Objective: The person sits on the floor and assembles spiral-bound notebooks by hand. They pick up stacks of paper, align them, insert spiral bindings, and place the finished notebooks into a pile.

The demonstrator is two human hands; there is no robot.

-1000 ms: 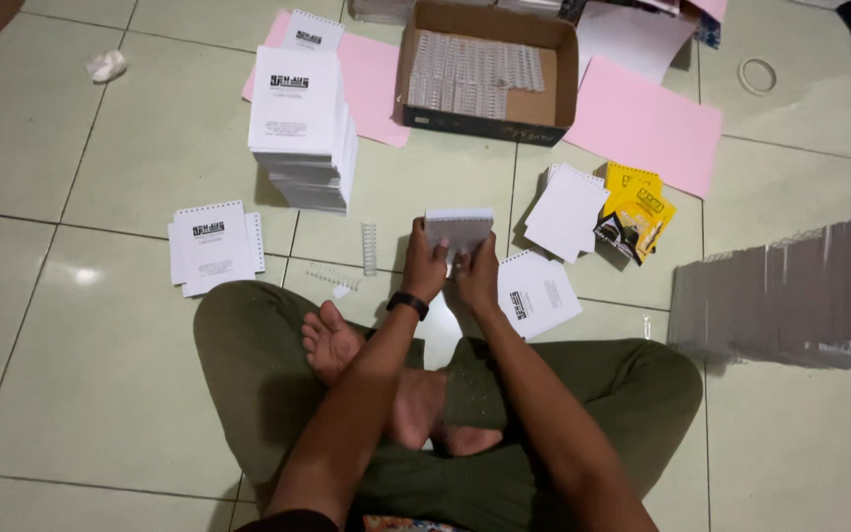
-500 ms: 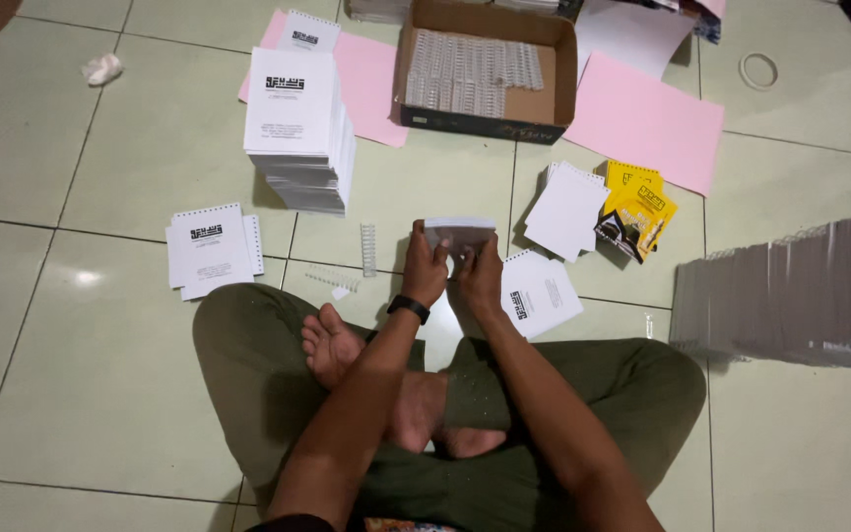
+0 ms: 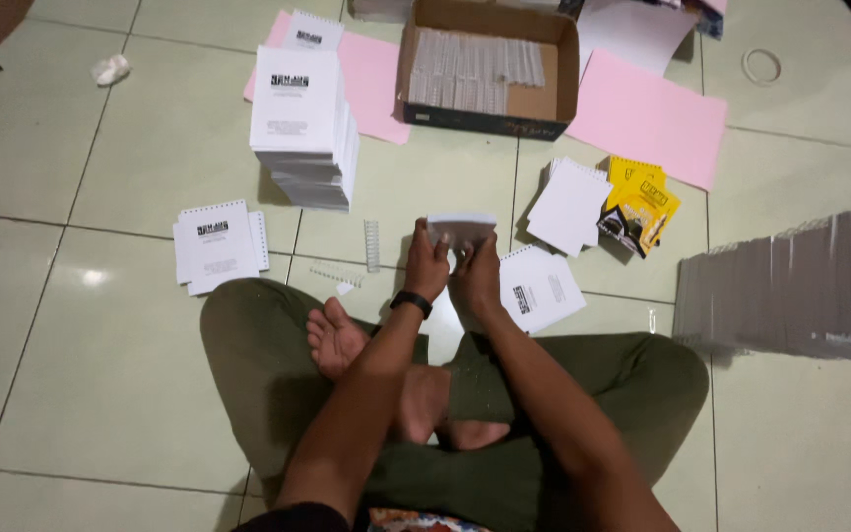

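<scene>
A pale green tiled floor (image 3: 130, 394) carries everything here, and the person sits cross-legged on it. Along the right edge lies a long grey row of stacked bound booklets (image 3: 800, 286); ahead sit pink paper sheets (image 3: 652, 113), an open cardboard box of white plastic binding combs (image 3: 490, 69), and a tall stack of white printed booklets (image 3: 302, 128). Nearer lie a small spiral-bound white notepad (image 3: 217, 244) and loose white binding combs (image 3: 372, 244). The left hand (image 3: 427, 266) and right hand (image 3: 477, 276) are both closed on a small white booklet (image 3: 461, 229), held up just above the knees. The step looks like binding or squaring this booklet; the next move likely calls for steady fingers along its punched edge.
</scene>
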